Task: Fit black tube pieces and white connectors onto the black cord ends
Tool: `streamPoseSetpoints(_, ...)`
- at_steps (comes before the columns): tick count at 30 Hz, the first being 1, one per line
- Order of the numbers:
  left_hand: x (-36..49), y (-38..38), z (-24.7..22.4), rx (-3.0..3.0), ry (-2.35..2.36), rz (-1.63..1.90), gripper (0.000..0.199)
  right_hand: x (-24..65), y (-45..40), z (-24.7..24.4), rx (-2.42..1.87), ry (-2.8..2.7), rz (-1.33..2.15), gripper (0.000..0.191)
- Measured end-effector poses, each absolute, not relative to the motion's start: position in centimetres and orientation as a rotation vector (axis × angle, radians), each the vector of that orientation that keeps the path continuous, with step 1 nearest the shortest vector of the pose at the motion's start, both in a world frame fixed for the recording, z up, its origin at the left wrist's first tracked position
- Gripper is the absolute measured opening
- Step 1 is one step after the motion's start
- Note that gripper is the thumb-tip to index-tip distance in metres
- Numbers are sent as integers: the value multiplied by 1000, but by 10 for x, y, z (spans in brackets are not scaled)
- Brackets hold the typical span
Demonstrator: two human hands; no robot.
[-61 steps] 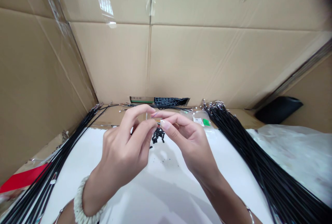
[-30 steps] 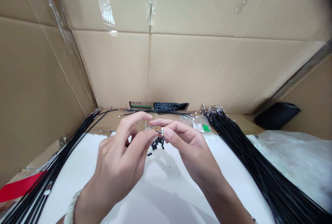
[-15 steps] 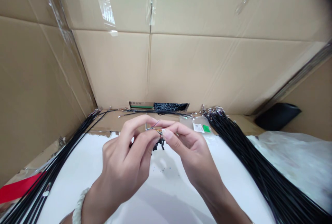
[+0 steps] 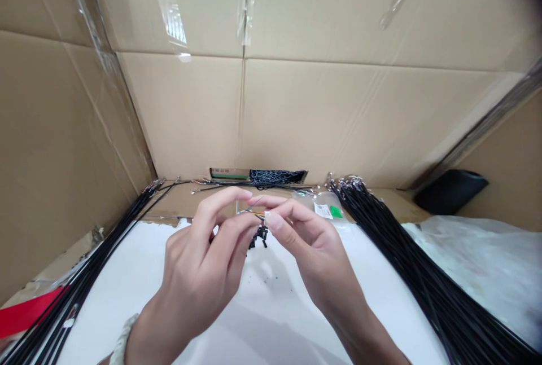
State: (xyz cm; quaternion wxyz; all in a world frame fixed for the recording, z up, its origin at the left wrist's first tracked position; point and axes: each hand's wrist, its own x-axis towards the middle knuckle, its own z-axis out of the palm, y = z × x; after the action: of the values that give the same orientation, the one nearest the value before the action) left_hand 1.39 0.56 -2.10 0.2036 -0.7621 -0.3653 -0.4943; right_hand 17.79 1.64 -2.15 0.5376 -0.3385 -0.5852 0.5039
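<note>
Over the white table, my left hand pinches thin coloured wires, yellow, orange and purple among them. At the wires' right end a small white connector sits between the thumb and forefinger of my right hand. Both hands' fingertips nearly meet there and hide most of the connector. One purple wire sticks up between the fingers, apart from the others. Below the fingertips lies a small heap of short black tube pieces, partly covered by my left thumb.
Bundles of black cables run along the left and the right, with a clear plastic bag beyond the right one. A labelled plastic bag lies behind my hands. Cardboard walls surround the table. Tiny specks dot its top.
The view has shifted very slightly. Both hands keep nearly the same pose, with the wires and the connector still between the fingertips.
</note>
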Motion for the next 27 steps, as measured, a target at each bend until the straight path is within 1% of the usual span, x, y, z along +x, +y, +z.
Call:
streamPoseSetpoints(10,16,7,-23,-2114,-1027,-1392,10,175,19,-23,-800,-1332,1189,23)
streamPoseSetpoints(22,20,8,-28,-2068,-1009,-1524,14,170,12,-25,-793,-1324,1112,22)
streamPoseSetpoints(27,20,6,-27,-2065,-1041,-1505,14,174,14,-25,-784,-1343,1167,22)
